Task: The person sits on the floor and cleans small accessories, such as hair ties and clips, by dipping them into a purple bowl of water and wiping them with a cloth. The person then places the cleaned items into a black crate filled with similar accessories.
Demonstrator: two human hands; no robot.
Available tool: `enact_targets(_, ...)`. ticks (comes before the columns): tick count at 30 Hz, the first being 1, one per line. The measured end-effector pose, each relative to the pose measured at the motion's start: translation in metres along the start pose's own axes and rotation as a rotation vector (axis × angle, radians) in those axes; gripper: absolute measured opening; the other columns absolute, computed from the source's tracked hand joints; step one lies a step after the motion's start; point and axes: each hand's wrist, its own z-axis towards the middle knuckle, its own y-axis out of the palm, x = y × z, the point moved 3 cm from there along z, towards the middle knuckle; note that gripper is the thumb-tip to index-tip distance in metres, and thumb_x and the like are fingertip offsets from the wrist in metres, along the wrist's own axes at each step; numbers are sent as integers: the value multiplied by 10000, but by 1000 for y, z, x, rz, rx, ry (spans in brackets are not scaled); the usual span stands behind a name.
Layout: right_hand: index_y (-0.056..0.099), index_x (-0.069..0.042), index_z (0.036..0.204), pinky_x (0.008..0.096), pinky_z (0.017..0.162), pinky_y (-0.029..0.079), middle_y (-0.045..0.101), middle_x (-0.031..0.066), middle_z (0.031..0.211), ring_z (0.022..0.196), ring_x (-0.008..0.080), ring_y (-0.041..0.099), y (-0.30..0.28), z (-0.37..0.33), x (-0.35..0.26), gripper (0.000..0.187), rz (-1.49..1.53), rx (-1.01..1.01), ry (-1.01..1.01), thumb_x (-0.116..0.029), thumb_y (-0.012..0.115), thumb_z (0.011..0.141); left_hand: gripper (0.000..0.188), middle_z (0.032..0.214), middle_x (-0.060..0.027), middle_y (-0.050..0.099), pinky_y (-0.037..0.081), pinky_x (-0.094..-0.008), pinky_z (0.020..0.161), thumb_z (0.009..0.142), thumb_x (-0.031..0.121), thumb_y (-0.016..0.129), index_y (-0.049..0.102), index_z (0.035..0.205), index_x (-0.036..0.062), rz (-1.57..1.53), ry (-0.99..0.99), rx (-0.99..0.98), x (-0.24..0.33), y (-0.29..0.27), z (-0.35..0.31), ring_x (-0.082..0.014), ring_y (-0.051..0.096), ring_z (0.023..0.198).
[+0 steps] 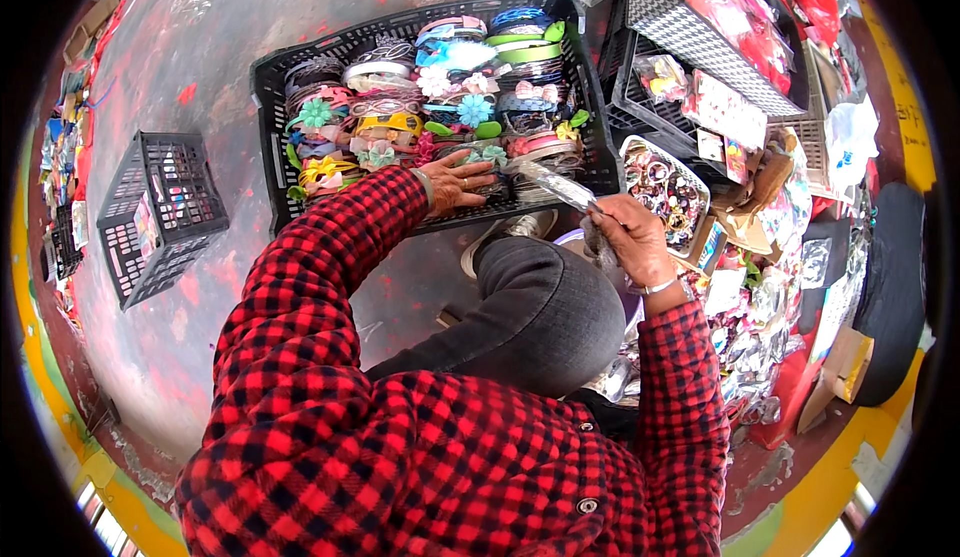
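A black plastic crate [263, 107] in front of me is packed with rows of headbands [388, 122], many with fabric flowers and bows. My left hand [452, 185] lies over the near side of the crate, its fingers stretched out across the headbands and nothing gripped. Beside the crate's near right corner, my right hand [632, 242] is closed on a long clear plastic packet [556, 186], whose contents I cannot make out. The packet points up and left, over the headbands. Something greyish and crumpled [599, 247] hangs under the right hand's fingers.
An upturned-looking black basket [165, 207] stands on the floor to the left. At right are a white tray of hair ties [665, 192], a grey woven basket [690, 32] of red packets and heaped plastic-wrapped goods [750, 347]. My bent knee [550, 302] is near the crate.
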Motion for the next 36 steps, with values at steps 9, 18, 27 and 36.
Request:
enact_targets(9, 628, -50, 928, 278, 660, 455, 587, 79, 800, 728, 224, 586, 29, 39, 21, 144, -84, -286, -58, -90, 615, 790, 455, 1461, 34, 196, 14, -518, 1076, 781, 351, 545, 418, 1217, 361, 83, -13, -90, -18, 2, 1, -215, 55, 1372)
enact_targets(18, 605, -71, 849, 397, 678, 445, 582, 144, 801, 775, 335, 561, 74, 75, 57, 149, -363, -569, -143, -180, 535, 775, 428, 1476, 45, 140, 12, -502, 1084, 829, 321, 476, 406, 1252, 322, 24, -40, -160, -19, 4, 6, -200, 32, 1374)
enact_targets(27, 638, -102, 828, 420, 717, 459, 597, 138, 882, 852, 328, 580, 123, 83, 78, 149, -615, -690, -116, -163, 514, 774, 594, 1471, 35, 157, 36, -493, 1090, 755, 278, 583, 361, 1303, 333, -2, -7, -153, -19, -7, 6, -202, 66, 1371)
enact_targets(36, 547, -99, 1098, 407, 770, 470, 611, 172, 999, 934, 339, 586, 142, 92, 78, 292, -698, -804, 129, -160, 476, 821, 684, 1451, 28, 218, 65, -481, 1097, 726, 289, 617, 317, 1341, 299, -180, 4, -268, -19, -45, 9, -218, 97, 1364)
